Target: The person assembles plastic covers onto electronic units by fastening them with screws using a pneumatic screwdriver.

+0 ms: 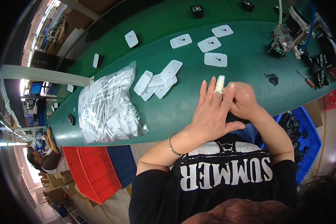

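Observation:
Above the near edge of the green table my left hand (pixel 211 114) is stretched out with its back showing and fingers extended. A white wrapping (pixel 220 84) covers the end of one of its fingers. My right hand (pixel 245 100) is closed, its curled fingers against the side of the left index finger. Whatever lies within those fingers is hidden. Beyond the hands lie white rounded plates (pixel 215 59), several bearing a small black part. More white plates (pixel 158 81) overlap in a loose pile to the left.
A clear plastic bag (pixel 110 108) full of white plates lies at left. Small black pieces (pixel 272 78), a screwdriver (pixel 306 79) and a metal fixture (pixel 287 37) are at right. A blue bin (pixel 313 149) and red bin (pixel 91 171) stand below. Another person (pixel 50 160) sits far left.

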Demonstrator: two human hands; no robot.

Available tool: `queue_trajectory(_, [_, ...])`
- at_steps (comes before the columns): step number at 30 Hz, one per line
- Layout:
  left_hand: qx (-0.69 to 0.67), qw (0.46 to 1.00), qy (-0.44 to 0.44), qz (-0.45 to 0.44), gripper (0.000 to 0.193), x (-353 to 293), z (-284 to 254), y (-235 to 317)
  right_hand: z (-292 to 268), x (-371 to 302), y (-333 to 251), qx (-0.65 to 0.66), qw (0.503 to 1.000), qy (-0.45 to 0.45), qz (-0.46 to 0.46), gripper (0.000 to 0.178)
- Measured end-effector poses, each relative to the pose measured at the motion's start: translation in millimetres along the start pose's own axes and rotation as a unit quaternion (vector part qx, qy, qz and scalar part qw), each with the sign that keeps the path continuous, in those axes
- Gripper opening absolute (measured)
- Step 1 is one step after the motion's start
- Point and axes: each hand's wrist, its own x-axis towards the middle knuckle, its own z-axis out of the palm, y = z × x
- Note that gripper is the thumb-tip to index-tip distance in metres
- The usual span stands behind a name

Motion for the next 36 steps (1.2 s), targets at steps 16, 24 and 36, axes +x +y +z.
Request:
queue_trajectory(16, [-0.643,0.74,0.103,-0.168,0.069,2,-4,-19,-7,-6,-13,0.288,0.922,0.137,0.219,0.013])
queue_trajectory(24, [-0.834,0.531,0.045,-0.145,0.073,2,-3,-22,6,-2,-6,0.484,0.827,0.097,0.269,0.02])
queue_trajectory(36, [-0.277,0.911,0.141,-0.27,0.058,91,-52,-106,2,37,10,0.302,0.924,0.036,0.233,0.02])
